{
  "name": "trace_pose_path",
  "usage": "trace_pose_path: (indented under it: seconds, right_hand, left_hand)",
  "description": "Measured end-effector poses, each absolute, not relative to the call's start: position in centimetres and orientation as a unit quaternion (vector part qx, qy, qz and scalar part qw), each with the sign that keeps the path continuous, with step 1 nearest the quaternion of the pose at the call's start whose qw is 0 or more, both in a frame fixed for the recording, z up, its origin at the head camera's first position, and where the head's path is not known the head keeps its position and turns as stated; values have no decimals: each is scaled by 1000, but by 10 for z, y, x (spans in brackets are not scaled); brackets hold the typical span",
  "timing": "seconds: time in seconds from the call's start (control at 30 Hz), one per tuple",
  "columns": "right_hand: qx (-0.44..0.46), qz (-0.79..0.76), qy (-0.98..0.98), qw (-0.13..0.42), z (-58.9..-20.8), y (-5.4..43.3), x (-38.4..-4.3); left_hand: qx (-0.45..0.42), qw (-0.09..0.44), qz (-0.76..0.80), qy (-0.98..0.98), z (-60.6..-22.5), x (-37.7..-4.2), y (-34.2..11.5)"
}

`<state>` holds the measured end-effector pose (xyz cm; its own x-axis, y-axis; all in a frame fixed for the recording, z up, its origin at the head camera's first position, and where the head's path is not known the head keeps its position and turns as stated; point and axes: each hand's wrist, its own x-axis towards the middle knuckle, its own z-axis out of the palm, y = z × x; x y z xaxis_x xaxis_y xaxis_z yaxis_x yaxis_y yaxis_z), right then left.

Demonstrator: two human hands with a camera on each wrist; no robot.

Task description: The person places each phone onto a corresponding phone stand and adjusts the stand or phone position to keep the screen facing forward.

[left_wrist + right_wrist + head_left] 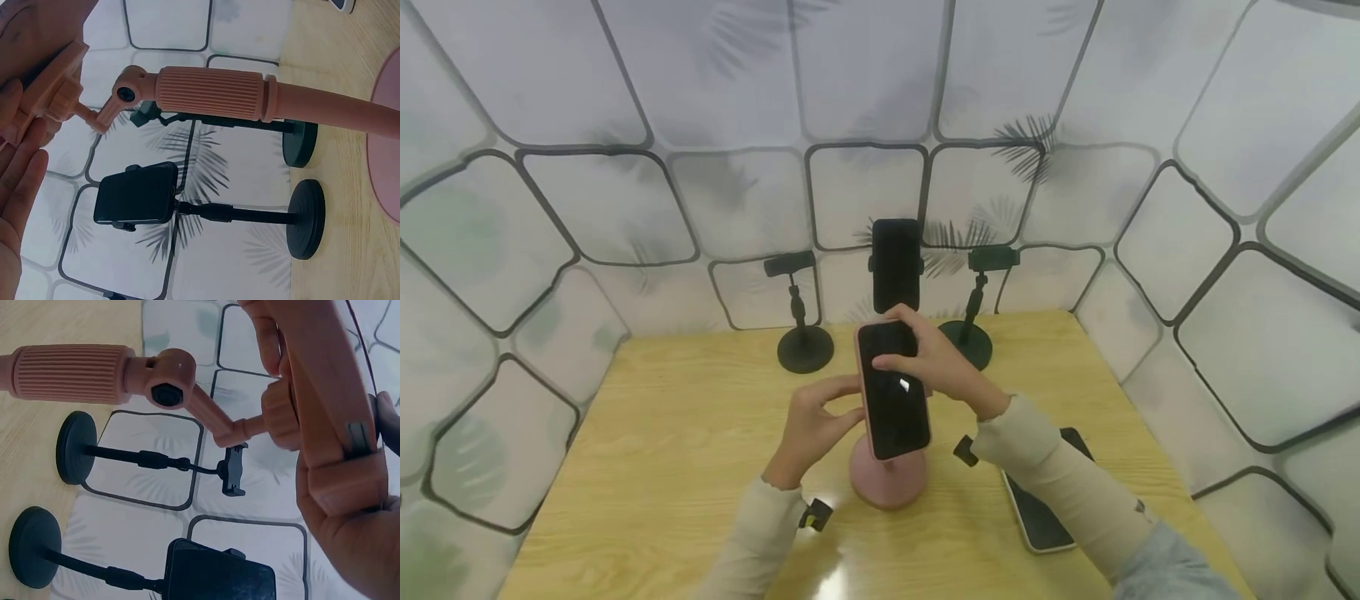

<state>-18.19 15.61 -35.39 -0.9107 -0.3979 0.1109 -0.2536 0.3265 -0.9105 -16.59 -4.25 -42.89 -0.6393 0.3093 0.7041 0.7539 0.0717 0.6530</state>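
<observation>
A phone (898, 421) with a black screen and pink edge sits at the top of a pink phone stand (889, 483), tilted up. My right hand (943, 362) grips its upper end, thumb across the screen and fingers behind. From the left side, my left hand (812, 425) holds the stand's clamp at the phone's edge, its thumb lower down. In the left wrist view, my left fingers (22, 181) touch the pink clamp (59, 100). The right wrist view shows the back of the clamp (337, 406) above my right palm (356, 544). The stand's jointed arm (75, 372) extends below it.
Behind stand a black phone stand (805, 346) at left, a stand holding a black phone (897, 262) in the middle, and a dark green stand (970, 337) at right. A white-edged phone (1041, 517) lies under my right forearm. A patterned curtain (745, 200) surrounds the table (685, 442).
</observation>
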Motion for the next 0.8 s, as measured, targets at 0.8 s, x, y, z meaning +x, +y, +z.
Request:
trace_pose_path:
  seconds: [0.8]
  right_hand:
    - [-252,-489,833,59,-344,163,-193]
  left_hand:
    - [-444,221,-534,-685,-426,-179,-61]
